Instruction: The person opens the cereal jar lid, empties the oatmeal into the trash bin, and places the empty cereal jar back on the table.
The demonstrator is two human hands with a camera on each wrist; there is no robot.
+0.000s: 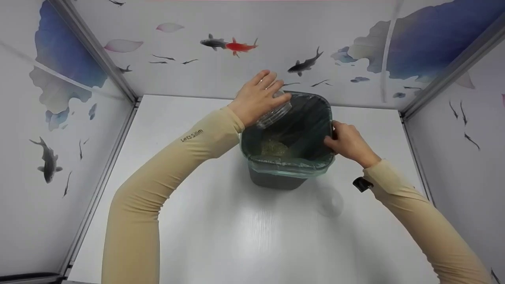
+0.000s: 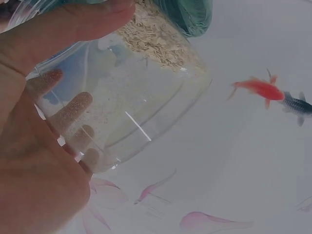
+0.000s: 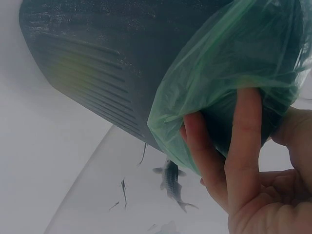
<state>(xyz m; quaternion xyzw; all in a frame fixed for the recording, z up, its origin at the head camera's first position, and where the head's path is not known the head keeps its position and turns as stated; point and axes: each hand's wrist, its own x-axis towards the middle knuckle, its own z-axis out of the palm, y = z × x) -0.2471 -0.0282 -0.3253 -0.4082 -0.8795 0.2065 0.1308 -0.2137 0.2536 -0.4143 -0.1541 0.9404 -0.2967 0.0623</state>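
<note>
My left hand (image 1: pixel 258 96) grips a clear plastic jar (image 2: pixel 131 112), tilted mouth-down over a dark trash can (image 1: pixel 272 179). In the left wrist view pale oat-like flakes (image 2: pixel 158 41) lie toward the jar's mouth, and the fingers show through its clear wall. More of the flakes (image 1: pixel 275 148) lie inside the can on its green bag liner (image 1: pixel 292 167). My right hand (image 1: pixel 349 142) holds the can's right rim, thumb inside, with fingers against the liner's folded-over edge (image 3: pixel 180 112). Part of the jar is hidden behind the left hand in the head view.
A round clear lid (image 1: pixel 330 201) lies on the white table (image 1: pixel 189 236), in front of the can to the right. White panels printed with fish and leaves stand at the back (image 1: pixel 189 75) and both sides. The can stands near the back panel.
</note>
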